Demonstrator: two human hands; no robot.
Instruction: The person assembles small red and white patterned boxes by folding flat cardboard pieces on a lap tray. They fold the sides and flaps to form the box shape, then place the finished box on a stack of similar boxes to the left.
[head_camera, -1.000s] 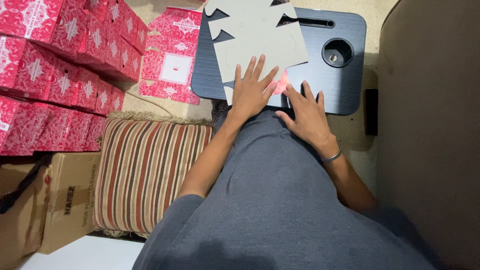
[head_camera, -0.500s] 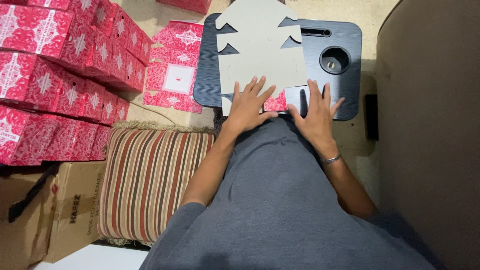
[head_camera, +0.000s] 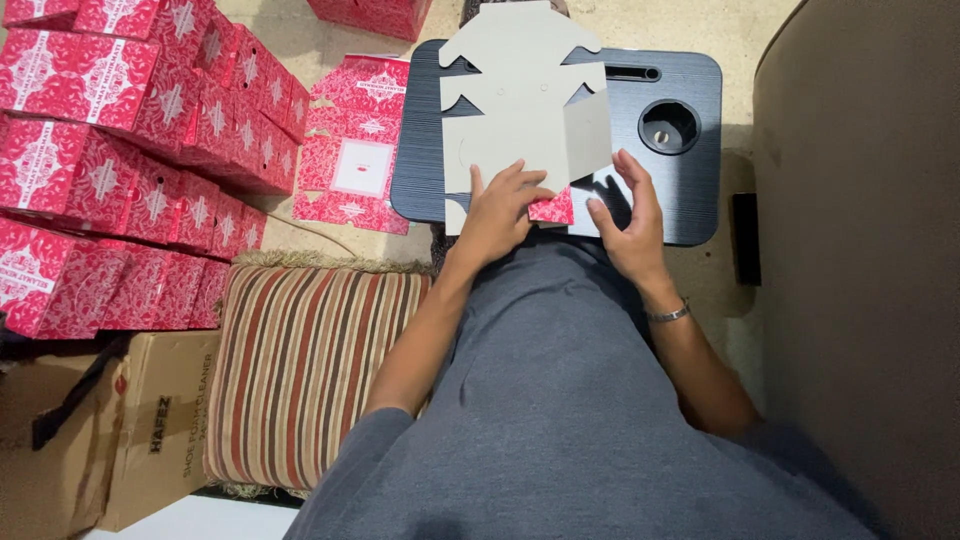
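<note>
A flat die-cut cardboard box blank (head_camera: 520, 110) lies grey side up on a small black lap table (head_camera: 700, 200). My left hand (head_camera: 497, 208) presses flat on the blank's near edge, fingers spread. A red patterned flap (head_camera: 553, 208) shows beside that hand. My right hand (head_camera: 630, 215) lifts the blank's right side panel (head_camera: 588, 135), which stands partly folded up against its fingers. A bracelet sits on the right wrist.
Stacked red patterned boxes (head_camera: 120, 150) fill the left. One unfolded red blank (head_camera: 355, 150) lies on the floor beside the table. A striped cushion (head_camera: 300, 370) and brown cartons (head_camera: 110, 430) sit lower left. A cup recess (head_camera: 668, 125) is in the table; a brown sofa (head_camera: 860, 250) stands right.
The blank's right panel has been folded upward by my right hand, which moved from flat on the card to its edge. My left hand stayed pressing near the front edge.
</note>
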